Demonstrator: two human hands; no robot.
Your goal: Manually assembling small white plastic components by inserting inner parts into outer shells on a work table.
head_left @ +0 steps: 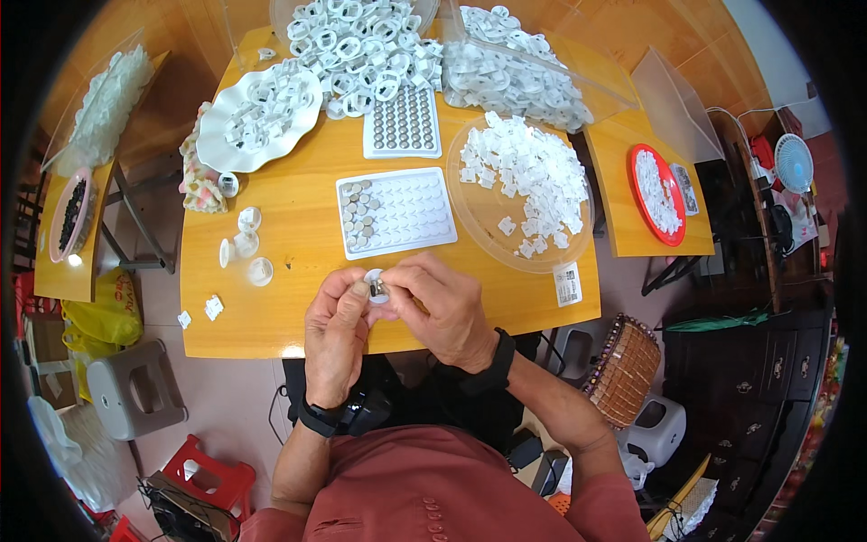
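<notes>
Over the table's near edge, my left hand [336, 330] pinches a small round white plastic part [377, 276] with something dark and metallic in its middle. The fingers of my right hand [442, 312] are closed on the same part from the other side, hiding much of it. Just beyond my hands lies a white blister tray [411, 212] with silver button cells [358, 217] in its left portion. To the left, several white round parts [245, 242] stand on the wood. A clear round tray of small white plastic pieces [533, 172] is at the right.
On the wooden table [298, 312], a fuller cell tray [401, 125] lies farther back. A scalloped white plate [209, 135] holds more parts, beside a heap of white rings [361, 41] and a clear bin [515, 77]. A red plate [638, 203] rests on the right table. Stools [135, 388] stand below.
</notes>
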